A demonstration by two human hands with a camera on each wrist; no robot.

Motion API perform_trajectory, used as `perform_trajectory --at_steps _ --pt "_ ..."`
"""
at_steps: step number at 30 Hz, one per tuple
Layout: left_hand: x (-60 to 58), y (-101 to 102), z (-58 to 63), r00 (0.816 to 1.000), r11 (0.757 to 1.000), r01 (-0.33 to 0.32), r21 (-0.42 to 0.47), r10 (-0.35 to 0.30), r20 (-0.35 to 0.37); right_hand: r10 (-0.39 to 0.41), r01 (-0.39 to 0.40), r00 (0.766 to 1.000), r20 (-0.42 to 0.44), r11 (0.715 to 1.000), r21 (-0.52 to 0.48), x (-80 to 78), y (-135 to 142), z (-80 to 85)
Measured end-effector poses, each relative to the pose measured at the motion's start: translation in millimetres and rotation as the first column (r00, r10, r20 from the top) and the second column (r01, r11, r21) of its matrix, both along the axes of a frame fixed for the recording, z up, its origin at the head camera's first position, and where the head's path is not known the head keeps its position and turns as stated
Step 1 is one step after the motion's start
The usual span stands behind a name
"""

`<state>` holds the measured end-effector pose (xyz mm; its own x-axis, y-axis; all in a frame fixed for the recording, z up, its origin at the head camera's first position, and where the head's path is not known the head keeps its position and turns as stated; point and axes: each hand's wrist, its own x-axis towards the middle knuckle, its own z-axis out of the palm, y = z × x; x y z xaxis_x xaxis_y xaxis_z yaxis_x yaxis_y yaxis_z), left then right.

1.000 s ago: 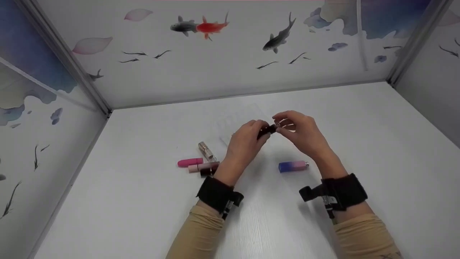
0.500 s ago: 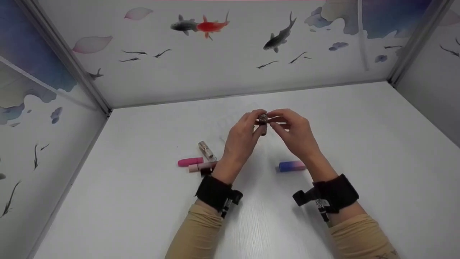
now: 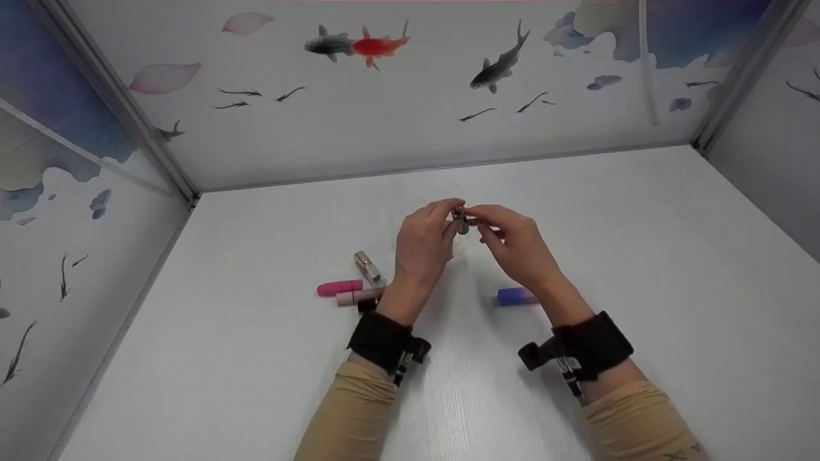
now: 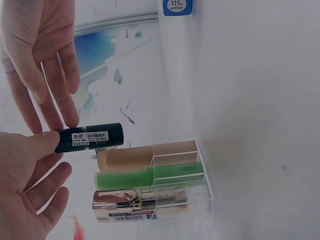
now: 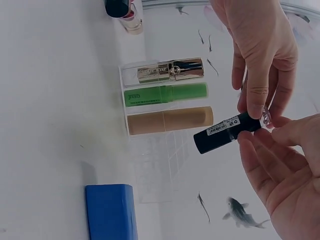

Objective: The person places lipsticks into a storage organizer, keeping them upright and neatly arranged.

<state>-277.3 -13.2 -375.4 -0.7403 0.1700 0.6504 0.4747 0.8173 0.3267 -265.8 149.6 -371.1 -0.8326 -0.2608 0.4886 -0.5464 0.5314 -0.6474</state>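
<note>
My left hand (image 3: 424, 246) grips a dark lipstick tube (image 4: 97, 137) between thumb and fingers, above the table. The tube has a white label and a clear faceted ornament (image 5: 266, 118) at one end. My right hand (image 3: 517, 246) holds the ornamented end, its thumb at the ornament and its fingers along the tube in the right wrist view. Below the hands stands a clear compartmented holder (image 5: 170, 167) with a tan tube (image 5: 170, 120), a green tube (image 5: 167, 94) and a gold lipstick (image 5: 172, 70) in its slots. In the head view my left hand hides most of it.
On the white table (image 3: 224, 358), left of my left forearm, lie a gold-and-clear lipstick (image 3: 368, 266), a bright pink tube (image 3: 339, 288), a pale pink tube (image 3: 359, 296) and a black one (image 3: 368, 305). A blue-and-pink lipstick (image 3: 514, 296) lies partly behind my right wrist. Printed walls surround the table.
Both hands have shifted left with the dark lipstick. The lipstick has turned so its ornamented end faces the head view. My right forearm now covers part of the blue-and-pink lipstick.
</note>
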Motion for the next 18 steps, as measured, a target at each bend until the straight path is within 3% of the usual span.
perform_trajectory --at_steps 6,18 --pt "-2.4 0 -3.5 0.999 0.998 -0.024 -0.051 0.022 -0.040 0.002 -0.002 1.000 0.022 1.000 0.024 -2.1 -2 -5.7" --pt "-2.9 2 -7.7 0.999 0.993 -0.045 -0.112 0.048 0.020 0.012 -0.013 0.999 0.038 1.000 0.025 -4.1 -3 -11.8"
